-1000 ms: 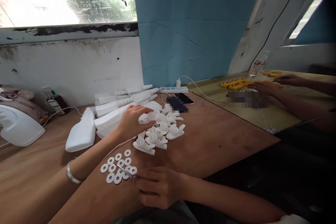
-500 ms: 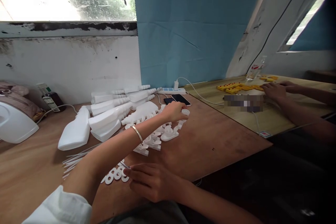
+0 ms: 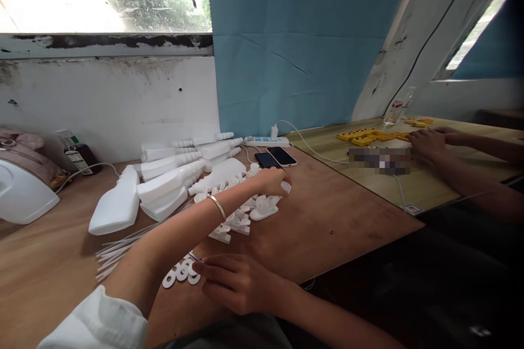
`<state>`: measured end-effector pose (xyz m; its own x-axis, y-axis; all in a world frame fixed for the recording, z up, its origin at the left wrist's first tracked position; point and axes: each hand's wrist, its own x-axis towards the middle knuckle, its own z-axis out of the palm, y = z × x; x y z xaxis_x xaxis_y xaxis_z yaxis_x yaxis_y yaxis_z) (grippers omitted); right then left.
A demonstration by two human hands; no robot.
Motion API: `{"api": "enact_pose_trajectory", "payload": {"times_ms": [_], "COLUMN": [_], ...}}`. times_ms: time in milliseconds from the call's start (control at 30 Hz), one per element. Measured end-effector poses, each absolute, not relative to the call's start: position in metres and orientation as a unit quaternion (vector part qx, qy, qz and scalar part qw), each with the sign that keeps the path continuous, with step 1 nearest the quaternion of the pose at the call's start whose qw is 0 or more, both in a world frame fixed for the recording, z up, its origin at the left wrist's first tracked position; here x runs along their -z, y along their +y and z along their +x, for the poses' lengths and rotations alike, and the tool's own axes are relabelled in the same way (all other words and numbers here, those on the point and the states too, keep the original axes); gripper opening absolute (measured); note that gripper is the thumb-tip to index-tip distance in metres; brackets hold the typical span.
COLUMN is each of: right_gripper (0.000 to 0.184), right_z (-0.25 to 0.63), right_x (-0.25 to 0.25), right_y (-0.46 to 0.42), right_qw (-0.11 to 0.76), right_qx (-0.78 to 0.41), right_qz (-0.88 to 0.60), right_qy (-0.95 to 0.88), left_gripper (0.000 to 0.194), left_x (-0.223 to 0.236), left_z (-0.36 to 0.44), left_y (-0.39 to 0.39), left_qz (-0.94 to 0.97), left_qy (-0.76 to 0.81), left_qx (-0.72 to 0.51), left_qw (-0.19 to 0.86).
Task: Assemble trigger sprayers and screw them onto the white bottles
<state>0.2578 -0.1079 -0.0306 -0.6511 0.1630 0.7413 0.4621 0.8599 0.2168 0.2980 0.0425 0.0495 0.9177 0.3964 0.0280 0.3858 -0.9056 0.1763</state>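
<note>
My left hand (image 3: 272, 181) stretches out to the right end of a group of white plastic parts with round cups (image 3: 237, 221). Its fingers are closed around one white plastic part (image 3: 286, 187), mostly hidden by the hand. Low in front of me, my right hand (image 3: 237, 282) pinches a thin metal tool (image 3: 195, 257) whose tip points up and left; its kind is not clear. Just left of that hand lie several flat white rings (image 3: 169, 278). Thin white tubes (image 3: 118, 245) are partly covered by my left forearm.
White bottles (image 3: 118, 202) lie heaped at the back left. Two phones (image 3: 282, 156) and a power strip (image 3: 266, 142) are behind my left hand. A dark bottle (image 3: 79, 155) stands by the wall. On the right-hand table, another person's hands (image 3: 429, 142) are at yellow pieces (image 3: 364, 136).
My left hand has moved slightly down and closed around the white part, whose round end has tilted and dropped a little. My right hand has stayed in place.
</note>
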Motion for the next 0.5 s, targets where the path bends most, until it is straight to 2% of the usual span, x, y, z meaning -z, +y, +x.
{"api": "enact_pose_trajectory", "payload": {"times_ms": [133, 300, 400, 500], "right_gripper": [0.011, 0.011, 0.014, 0.019], "right_z": [0.257, 0.258, 0.26, 0.259], "right_x": [0.029, 0.027, 0.027, 0.028], "right_y": [-0.107, -0.109, -0.11, -0.11], "right_qw": [0.389, 0.384, 0.392, 0.391], "right_qx": [0.188, 0.155, 0.132, 0.115], "right_qz": [-0.171, -0.175, -0.179, -0.177], "right_qy": [-0.886, -0.893, -0.893, -0.896], "left_gripper": [0.035, 0.041, 0.038, 0.036], "left_x": [-0.043, -0.057, -0.076, -0.097], "left_z": [0.296, 0.283, 0.253, 0.189], "left_y": [0.044, 0.044, 0.043, 0.052], "left_qz": [0.978, 0.978, 0.971, 0.953], "left_qy": [0.196, 0.193, 0.214, 0.255], "left_qx": [0.0, -0.043, -0.1, -0.165], "left_qw": [0.072, 0.063, 0.043, 0.009]}}
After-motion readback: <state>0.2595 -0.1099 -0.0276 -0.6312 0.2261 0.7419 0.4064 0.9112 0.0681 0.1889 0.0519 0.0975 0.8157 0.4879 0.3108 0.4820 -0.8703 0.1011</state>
